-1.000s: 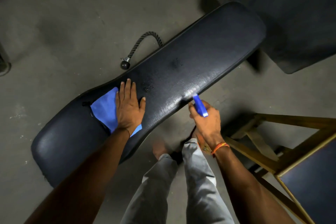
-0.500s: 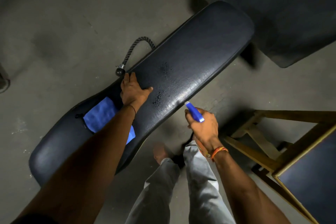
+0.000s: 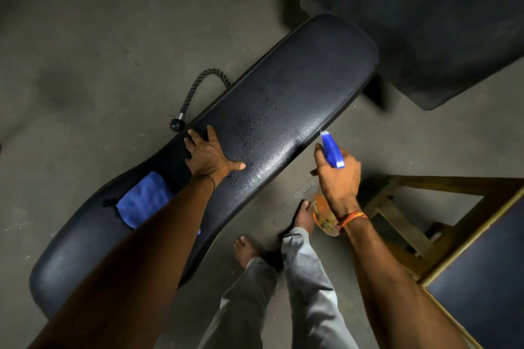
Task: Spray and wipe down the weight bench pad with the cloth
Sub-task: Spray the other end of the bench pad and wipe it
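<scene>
A long black weight bench pad (image 3: 297,73) runs diagonally from lower left to upper right. Droplets of spray (image 3: 249,127) speckle its middle. A blue cloth (image 3: 141,198) lies flat on the pad's lower-left part, partly hidden by my left forearm. My left hand (image 3: 209,156) rests on the pad beyond the cloth, fingers over the far edge and thumb spread toward the droplets. My right hand (image 3: 337,176) grips a spray bottle with a blue head (image 3: 331,150) and an orange body, its nozzle pointing at the pad's near edge.
A black rope handle with a ball end (image 3: 192,96) lies on the concrete floor behind the pad. A dark padded block (image 3: 425,22) sits at upper right. A wooden-framed stool (image 3: 442,224) stands at right. My bare feet (image 3: 303,215) are by the pad's near side.
My left hand left the cloth and moved up the pad to its far edge. More droplets appeared on the pad. The bottle in my right hand stayed aimed at the pad.
</scene>
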Demonstrator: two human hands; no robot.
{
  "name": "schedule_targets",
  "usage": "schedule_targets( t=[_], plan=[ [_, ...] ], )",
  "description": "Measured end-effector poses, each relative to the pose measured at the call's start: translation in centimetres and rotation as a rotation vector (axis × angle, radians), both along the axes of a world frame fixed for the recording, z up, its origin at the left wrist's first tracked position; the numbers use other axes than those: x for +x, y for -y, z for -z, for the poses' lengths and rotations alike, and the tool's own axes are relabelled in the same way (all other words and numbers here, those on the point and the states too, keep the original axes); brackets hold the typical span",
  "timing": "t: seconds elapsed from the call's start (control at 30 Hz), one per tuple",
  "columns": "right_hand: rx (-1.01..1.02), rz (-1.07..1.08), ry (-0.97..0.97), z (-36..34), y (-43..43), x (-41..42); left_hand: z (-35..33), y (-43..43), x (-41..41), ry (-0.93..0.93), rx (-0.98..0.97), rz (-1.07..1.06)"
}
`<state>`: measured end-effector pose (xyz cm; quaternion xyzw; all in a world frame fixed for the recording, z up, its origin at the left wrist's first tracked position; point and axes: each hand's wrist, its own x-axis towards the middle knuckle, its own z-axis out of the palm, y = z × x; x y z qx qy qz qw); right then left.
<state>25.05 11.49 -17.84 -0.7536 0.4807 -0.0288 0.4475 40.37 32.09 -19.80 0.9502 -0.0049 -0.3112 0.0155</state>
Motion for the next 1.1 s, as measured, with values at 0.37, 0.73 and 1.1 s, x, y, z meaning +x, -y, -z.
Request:
schedule_targets(
  t=[0.37, 0.73, 1.1],
  plan=[
    [0.052, -0.425, -0.173, 0.9, -4.5, -1.9, 0.0, 0.0, -0.2, 0.020, -0.020, -0.027],
    [0.028, -0.230, -0.023, 0.7, -1.1, 2.1, -0.9, 1.4, 0.2, 0.075, -0.052, 0.195],
    [0.048, 0.110, 0.014, 1.9, 2.4, 0.1, -0.2, 4.7, 2.0, -0.147, -0.085, 0.332]
  ],
)
